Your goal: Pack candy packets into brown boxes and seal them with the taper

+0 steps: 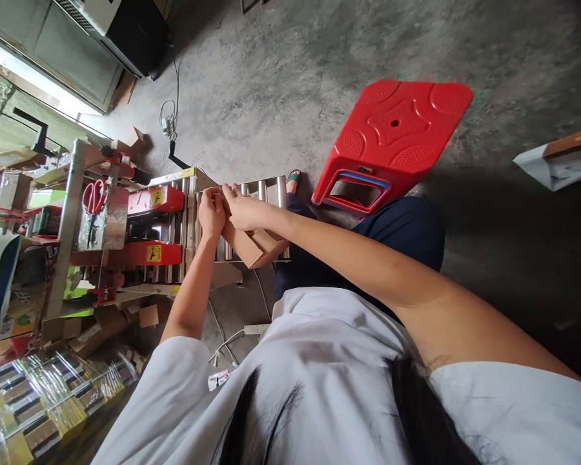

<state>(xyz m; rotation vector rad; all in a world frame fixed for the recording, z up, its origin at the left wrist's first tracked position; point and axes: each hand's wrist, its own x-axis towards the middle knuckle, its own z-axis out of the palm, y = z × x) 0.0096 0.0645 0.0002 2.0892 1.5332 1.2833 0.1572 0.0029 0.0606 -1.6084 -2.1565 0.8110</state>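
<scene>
Head view: left hand and right hand, fingers curled, both clamp a cardboard box over the roller conveyor, box just below fingers.

- A red plastic stool lies tipped on the grey floor.
- Red scissors hang on the metal machine.
- Shiny wrapped boxes sit at the bottom left.
- A white power strip lies on the floor.
- A black cable runs across the floor.
</scene>
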